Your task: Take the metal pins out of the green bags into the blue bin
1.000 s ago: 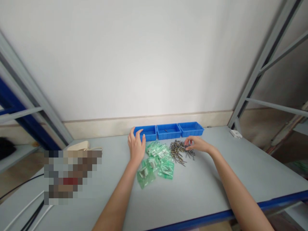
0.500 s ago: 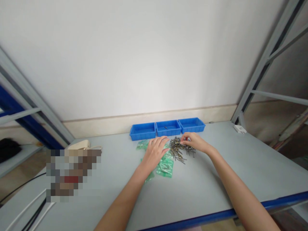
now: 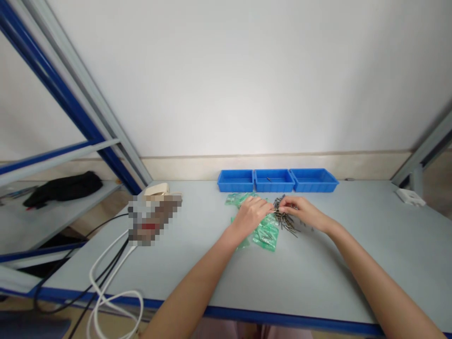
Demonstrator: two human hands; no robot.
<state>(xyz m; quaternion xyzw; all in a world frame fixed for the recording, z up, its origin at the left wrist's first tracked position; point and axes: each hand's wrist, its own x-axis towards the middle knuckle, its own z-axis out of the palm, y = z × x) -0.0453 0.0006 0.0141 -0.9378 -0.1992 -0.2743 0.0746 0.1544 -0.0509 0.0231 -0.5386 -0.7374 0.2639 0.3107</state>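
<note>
"Where's the slim metal piece (image 3: 275,210)?"

"Right of the frame's centre, between the left hand (image 3: 251,213) and right hand (image 3: 306,212). Fingers of both seem to pinch it, one end each."

"How would it handle?"

"Light, stiff, hardly fragile, I'd judge, but liable to roll; grip it mid-length."

"What's unclear?"

"Its ends, under the fingers. The left hand covers some green bags (image 3: 266,237); the right hides part of the loose pile (image 3: 287,222)."
</note>
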